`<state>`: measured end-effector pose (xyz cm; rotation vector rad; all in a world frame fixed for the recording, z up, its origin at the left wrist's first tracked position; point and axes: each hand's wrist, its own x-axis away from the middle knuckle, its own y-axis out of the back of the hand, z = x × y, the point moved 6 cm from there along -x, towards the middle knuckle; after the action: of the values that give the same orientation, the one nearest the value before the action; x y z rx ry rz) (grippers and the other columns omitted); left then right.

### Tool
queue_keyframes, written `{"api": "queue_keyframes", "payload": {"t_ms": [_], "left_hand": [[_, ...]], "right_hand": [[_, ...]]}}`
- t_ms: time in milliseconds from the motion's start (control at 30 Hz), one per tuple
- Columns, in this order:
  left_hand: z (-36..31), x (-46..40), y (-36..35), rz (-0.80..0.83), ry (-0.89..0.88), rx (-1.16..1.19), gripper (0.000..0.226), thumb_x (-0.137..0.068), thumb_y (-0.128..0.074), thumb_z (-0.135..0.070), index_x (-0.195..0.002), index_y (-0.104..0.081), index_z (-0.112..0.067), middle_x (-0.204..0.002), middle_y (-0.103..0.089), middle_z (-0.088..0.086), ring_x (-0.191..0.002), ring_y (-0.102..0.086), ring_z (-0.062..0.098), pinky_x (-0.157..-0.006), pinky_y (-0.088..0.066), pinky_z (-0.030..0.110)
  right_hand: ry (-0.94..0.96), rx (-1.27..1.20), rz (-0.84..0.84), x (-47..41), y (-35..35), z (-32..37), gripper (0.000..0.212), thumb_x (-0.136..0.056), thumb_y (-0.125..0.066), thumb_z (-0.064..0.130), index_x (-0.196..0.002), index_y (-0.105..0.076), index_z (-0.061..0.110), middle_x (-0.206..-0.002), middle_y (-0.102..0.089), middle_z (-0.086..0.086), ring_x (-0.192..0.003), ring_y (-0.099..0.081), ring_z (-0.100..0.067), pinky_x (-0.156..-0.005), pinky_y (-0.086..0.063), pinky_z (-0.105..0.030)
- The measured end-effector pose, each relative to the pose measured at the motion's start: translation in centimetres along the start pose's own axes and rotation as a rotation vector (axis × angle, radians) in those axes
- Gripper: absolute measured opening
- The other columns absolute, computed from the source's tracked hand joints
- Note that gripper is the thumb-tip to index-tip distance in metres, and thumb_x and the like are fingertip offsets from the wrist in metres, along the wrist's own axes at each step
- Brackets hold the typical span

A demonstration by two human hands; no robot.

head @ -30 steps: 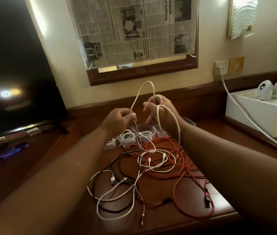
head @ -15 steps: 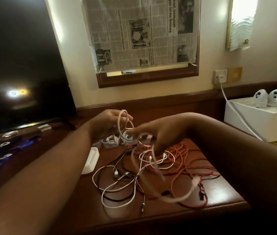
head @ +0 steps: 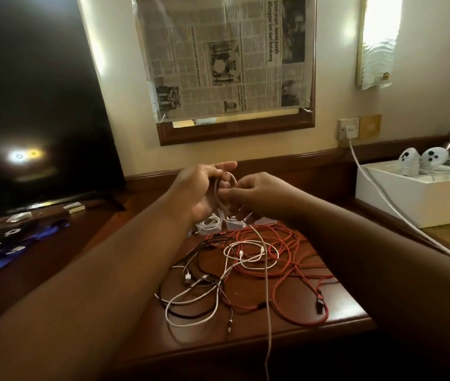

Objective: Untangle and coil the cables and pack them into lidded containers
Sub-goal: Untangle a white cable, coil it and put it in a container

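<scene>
You gripped the white cable (head: 266, 270) coil: left hand (head: 200, 188), right hand (head: 257, 193) | risk: dangling tail snagging the near tangle (head: 246, 268), loosening your coil.

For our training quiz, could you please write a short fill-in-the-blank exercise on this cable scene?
1. Both hands hold a coil of ____ cable.
2. Its loose end hangs over the ____ edge of the table.
3. The longest cable lying on the table is ____.
4. The TV stands to the ____ of the hands.

Missing words: white; front; red; left
</scene>
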<state>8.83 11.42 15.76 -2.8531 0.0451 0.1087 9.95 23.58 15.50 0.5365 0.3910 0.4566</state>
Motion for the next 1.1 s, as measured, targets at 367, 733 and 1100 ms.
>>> {"api": "queue_keyframes", "payload": {"t_ms": [367, 733, 1100], "left_hand": [[2.0, 1.1, -1.0, -0.036, -0.031, -0.305, 0.032, -0.102, -0.047, -0.033, -0.082, -0.065, -0.017, -0.059, -0.059, -0.003, -0.058, -0.055, 0.01, -0.058, -0.045, 0.027], [6.3, 3.3, -2.4, 0.227, 0.144, -0.286, 0.037, -0.105, -0.034, -0.03, -0.075, -0.049, -0.015, -0.056, -0.031, -0.001, -0.048, -0.031, 0.013, -0.05, -0.027, 0.027], [5.2, 0.7, 1.6, 0.084, -0.259, -0.647, 0.026, -0.098, -0.057, -0.029, -0.082, -0.07, -0.013, -0.065, -0.053, 0.013, -0.058, -0.048, 0.027, -0.059, -0.042, 0.036]], "right_hand": [[-0.228, -0.8, 0.211, 0.7, -2.8, 0.0, 0.043, -0.102, -0.034, 0.032, -0.062, -0.041, 0.019, -0.058, -0.033, 0.0, -0.049, -0.035, -0.014, -0.05, -0.033, -0.028], [0.389, 0.148, -0.384, -2.4, 4.7, -2.1, 0.018, -0.101, -0.05, 0.02, -0.106, -0.066, 0.011, -0.105, -0.07, -0.003, -0.097, -0.067, -0.014, -0.089, -0.055, -0.03], [-0.125, -0.541, 0.379, 0.8, -3.5, -8.1, 0.054, -0.104, -0.021, 0.044, -0.062, -0.041, 0.017, -0.053, -0.028, 0.003, -0.046, -0.018, -0.014, -0.045, -0.014, -0.027]]}}
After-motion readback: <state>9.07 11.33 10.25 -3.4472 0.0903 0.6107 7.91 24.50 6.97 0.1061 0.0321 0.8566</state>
